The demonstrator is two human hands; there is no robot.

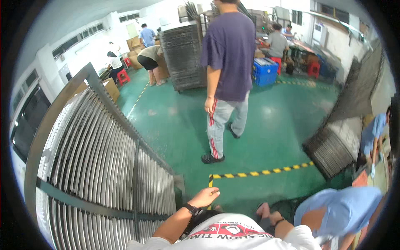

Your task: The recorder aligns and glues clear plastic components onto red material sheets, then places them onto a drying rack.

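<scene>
My left hand (205, 197), with a dark watch (193, 208) on its wrist, is in front of my white shirt (227, 233). Its fingers are curled together, and I cannot make out what, if anything, is between them. Close to its left stands a tall metal rack (87, 206) with many thin, closely stacked metal slats. My right hand (266, 211), with a dark band at the wrist, is low in front of me. It is small and blurred, so its fingers do not show clearly.
A person in a purple shirt (231, 54) stands ahead on the green floor (175, 125), beyond yellow-black tape (262, 172). A person in light blue (337, 208) bends close at my right. Another slatted rack (335, 146) stands right; stacked dark trays (183, 56) and blue crates (265, 71) are farther back.
</scene>
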